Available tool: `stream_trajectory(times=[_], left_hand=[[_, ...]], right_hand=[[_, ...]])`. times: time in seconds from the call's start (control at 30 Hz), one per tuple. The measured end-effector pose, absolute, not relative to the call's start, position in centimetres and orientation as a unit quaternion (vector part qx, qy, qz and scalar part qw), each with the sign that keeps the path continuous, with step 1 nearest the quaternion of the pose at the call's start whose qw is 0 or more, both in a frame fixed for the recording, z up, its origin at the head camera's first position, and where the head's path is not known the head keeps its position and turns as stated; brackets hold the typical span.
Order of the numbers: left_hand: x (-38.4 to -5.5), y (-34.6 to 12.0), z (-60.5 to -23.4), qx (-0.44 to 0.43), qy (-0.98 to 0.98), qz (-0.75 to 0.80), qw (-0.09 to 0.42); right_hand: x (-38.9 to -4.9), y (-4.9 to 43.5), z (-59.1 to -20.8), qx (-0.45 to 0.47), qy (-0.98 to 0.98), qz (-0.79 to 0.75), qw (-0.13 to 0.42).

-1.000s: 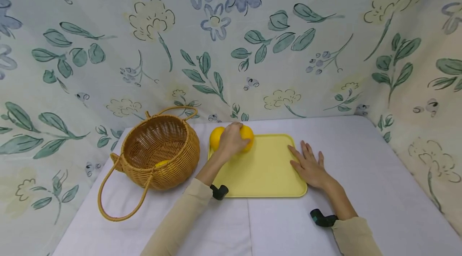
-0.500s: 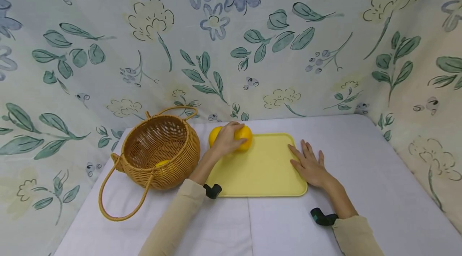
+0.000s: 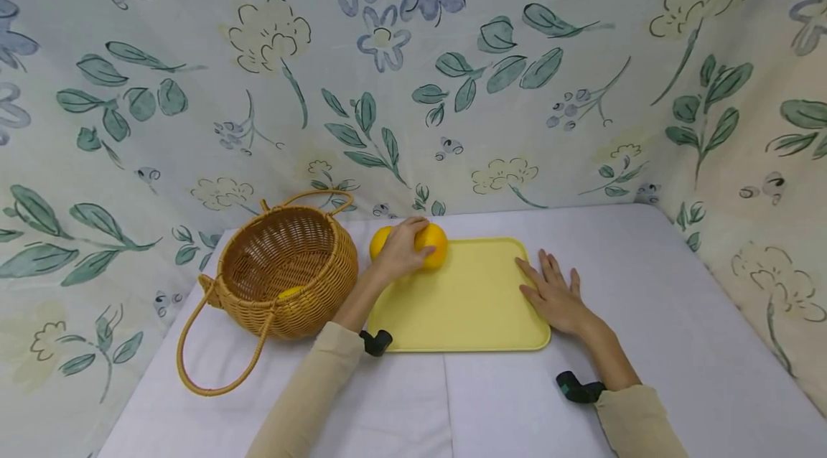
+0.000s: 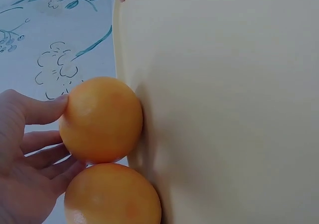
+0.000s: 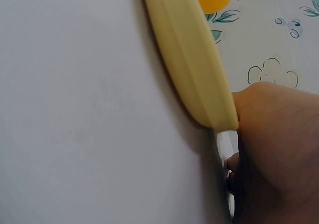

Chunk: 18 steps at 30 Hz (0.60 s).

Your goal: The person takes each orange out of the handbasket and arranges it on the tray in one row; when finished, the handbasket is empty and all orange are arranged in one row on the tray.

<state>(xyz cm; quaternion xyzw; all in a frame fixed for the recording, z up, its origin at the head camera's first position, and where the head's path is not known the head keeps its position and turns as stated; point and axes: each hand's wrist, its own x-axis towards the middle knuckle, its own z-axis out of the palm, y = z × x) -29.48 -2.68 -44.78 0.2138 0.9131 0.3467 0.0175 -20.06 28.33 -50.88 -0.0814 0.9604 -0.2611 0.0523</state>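
My left hand point(image 3: 402, 250) holds an orange point(image 3: 437, 246) at the far left corner of the yellow tray point(image 3: 465, 307). In the left wrist view, the thumb and fingers lie around one side of that orange point(image 4: 102, 119). A second orange point(image 4: 112, 196) touches it, and in the head view this second orange point(image 3: 378, 240) is partly hidden behind the hand. My right hand point(image 3: 557, 300) rests with spread fingers on the tray's right edge. The right wrist view shows the tray's outer wall point(image 5: 192, 50) beside the hand point(image 5: 279, 129).
A wicker basket point(image 3: 323, 300) stands left of the tray, one handle lying down toward the front. A yellow thing point(image 3: 291, 292) shows inside it, mostly hidden. White cloth point(image 3: 504, 400) covers the table, and a floral curtain point(image 3: 413, 99) hangs behind.
My left hand and both oranges have slid a little to the left along the tray's far side. The right hand stays put.
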Motion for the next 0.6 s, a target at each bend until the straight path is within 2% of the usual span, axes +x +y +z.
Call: stream_trajectory(times=[0.6], left_hand=[[-29.27, -3.04, -44.93, 0.191, 0.919, 0.346, -0.006]], right_hand=[[-20.09, 28.10, -50.86, -0.079, 0.961, -0.262, 0.050]])
